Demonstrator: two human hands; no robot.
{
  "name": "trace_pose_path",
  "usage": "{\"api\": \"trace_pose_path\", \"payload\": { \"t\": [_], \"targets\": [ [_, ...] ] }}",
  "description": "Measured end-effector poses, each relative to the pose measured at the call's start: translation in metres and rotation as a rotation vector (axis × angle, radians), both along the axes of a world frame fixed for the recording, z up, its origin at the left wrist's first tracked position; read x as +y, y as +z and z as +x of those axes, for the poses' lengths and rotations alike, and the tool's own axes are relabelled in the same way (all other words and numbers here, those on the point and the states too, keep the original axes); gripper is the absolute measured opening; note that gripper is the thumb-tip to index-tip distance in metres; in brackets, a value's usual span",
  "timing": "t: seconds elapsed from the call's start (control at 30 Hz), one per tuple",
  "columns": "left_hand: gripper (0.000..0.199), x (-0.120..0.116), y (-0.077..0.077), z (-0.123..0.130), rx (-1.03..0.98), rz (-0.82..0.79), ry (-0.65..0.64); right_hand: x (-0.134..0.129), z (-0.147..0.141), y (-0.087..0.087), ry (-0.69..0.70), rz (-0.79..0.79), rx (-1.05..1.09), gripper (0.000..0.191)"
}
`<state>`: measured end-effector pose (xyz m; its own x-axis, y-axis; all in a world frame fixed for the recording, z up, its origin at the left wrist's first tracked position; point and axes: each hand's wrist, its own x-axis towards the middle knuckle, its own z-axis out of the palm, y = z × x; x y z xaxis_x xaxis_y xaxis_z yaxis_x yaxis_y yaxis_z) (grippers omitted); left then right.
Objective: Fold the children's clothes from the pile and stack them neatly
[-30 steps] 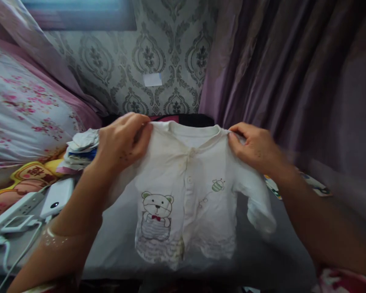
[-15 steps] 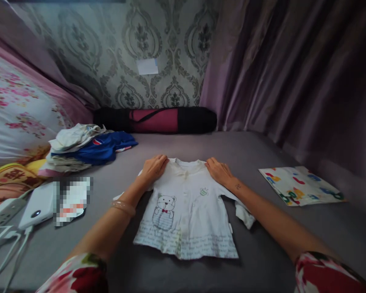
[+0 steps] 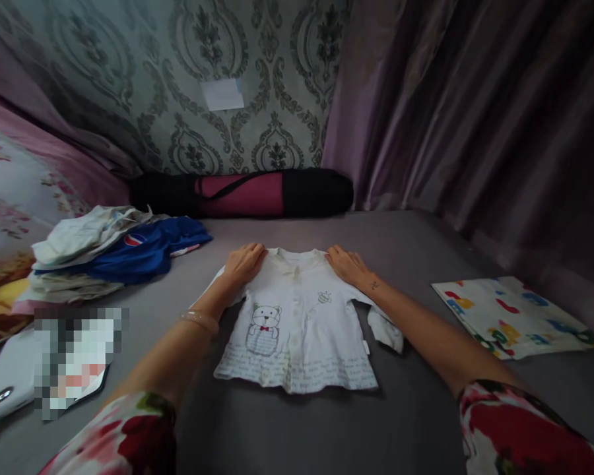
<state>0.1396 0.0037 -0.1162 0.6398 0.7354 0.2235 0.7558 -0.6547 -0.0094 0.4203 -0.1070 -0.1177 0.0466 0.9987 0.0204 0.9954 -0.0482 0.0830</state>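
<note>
A small white baby shirt [image 3: 297, 316] lies front side up on the grey bed sheet, with a bear print, a bee print and lines of writing along the hem. My left hand [image 3: 246, 261] is at the shirt's shoulder on the left of the collar, its fingers curled onto the cloth. At the opposite shoulder, my right hand [image 3: 347, 265] has its fingers closed on the fabric. The sleeves lie spread to the sides, partly hidden under my forearms; the right-hand one shows a bunched end.
A pile of folded clothes [image 3: 103, 247] lies at left, near a white power bank [image 3: 17, 369] and a pixelated object [image 3: 79, 363]. At right is a folded cloth with coloured prints [image 3: 515, 316]. A black and maroon long bag [image 3: 247, 192] lies along the wall.
The camera view has shifted, so the clothes pile and power bank sit further left and the printed cloth further right. Both hands remain at the shirt's shoulders.
</note>
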Motion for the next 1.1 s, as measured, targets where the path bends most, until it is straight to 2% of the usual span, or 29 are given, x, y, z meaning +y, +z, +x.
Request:
{"api": "trace_pose_path", "payload": {
  "t": [0.37, 0.53, 0.67, 0.8, 0.87, 0.97, 1.1],
  "targets": [
    [0.042, 0.044, -0.007, 0.015, 0.042, -0.01, 0.07, 0.048, 0.012, -0.002, 0.011, 0.016, 0.0, 0.037],
    [0.034, 0.055, -0.018, 0.021, 0.069, -0.169, 0.132, 0.055, 0.012, -0.007, 0.017, -0.071, 0.078, 0.035],
    [0.03, 0.064, -0.019, 0.031, -0.038, -0.326, 0.191, 0.067, 0.013, -0.006, 0.013, -0.062, 0.225, 0.028],
    [0.031, 0.072, -0.02, 0.045, -0.171, -0.465, 0.183, 0.085, 0.011, -0.004, -0.042, -0.126, 0.464, 0.027],
    [0.032, 0.074, -0.023, 0.048, -0.203, -0.496, 0.184, 0.091, 0.01, -0.005, -0.056, -0.15, 0.515, 0.025],
    [0.031, 0.074, -0.03, 0.048, -0.222, -0.423, 0.15, 0.091, 0.007, -0.009, -0.059, -0.109, 0.524, 0.022],
    [0.03, 0.065, -0.035, 0.045, -0.207, -0.129, 0.065, 0.083, -0.001, -0.017, -0.052, 0.059, 0.458, 0.024]
  ]
}}
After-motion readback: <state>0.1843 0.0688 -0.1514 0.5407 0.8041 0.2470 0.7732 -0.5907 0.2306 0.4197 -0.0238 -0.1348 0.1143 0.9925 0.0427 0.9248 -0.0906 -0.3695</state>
